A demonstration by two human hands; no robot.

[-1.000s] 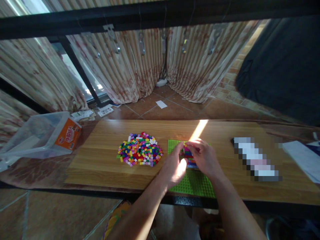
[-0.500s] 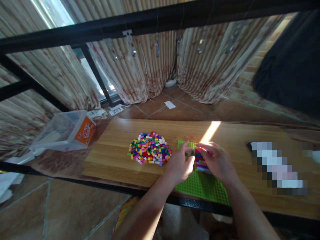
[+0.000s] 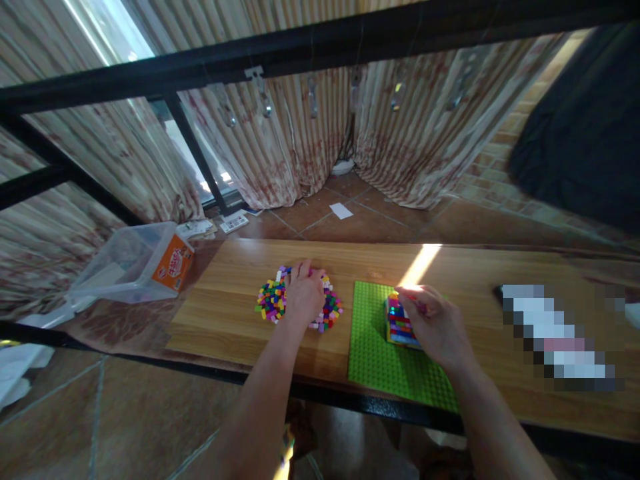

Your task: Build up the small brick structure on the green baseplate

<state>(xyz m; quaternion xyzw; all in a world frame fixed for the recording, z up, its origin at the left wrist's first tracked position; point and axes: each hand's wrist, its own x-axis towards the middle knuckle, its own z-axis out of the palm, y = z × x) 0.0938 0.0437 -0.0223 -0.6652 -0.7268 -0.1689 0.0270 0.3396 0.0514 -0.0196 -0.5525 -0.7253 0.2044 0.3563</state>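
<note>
A block built of many-coloured toy bricks (image 3: 399, 327) stands on the green studded baseplate (image 3: 373, 360). My right hand (image 3: 435, 323) is at the block's right side, fingers curled round its far right part and hiding it. Red and pink bits show under those fingers, too small to make out. Over to the left, my left hand (image 3: 304, 297) reaches onto a pile of loose toy bricks (image 3: 270, 300), its fingers somewhat apart and bent down among them. It covers the pile's middle, and whether a brick is between its fingertips is unclear.
The wooden tabletop (image 3: 215, 313) carries the pile and baseplate. A blurred-out dark object (image 3: 555, 333) lies at the right. A clear plastic bin (image 3: 125, 260) with an orange label stands beyond the left end. A black metal bar (image 3: 240, 60) crosses above, before striped curtains (image 3: 300, 147).
My left hand has left the baseplate and moved left onto the loose bricks, uncovering the baseplate's left part and the block's left side. My right hand has stayed at the block.
</note>
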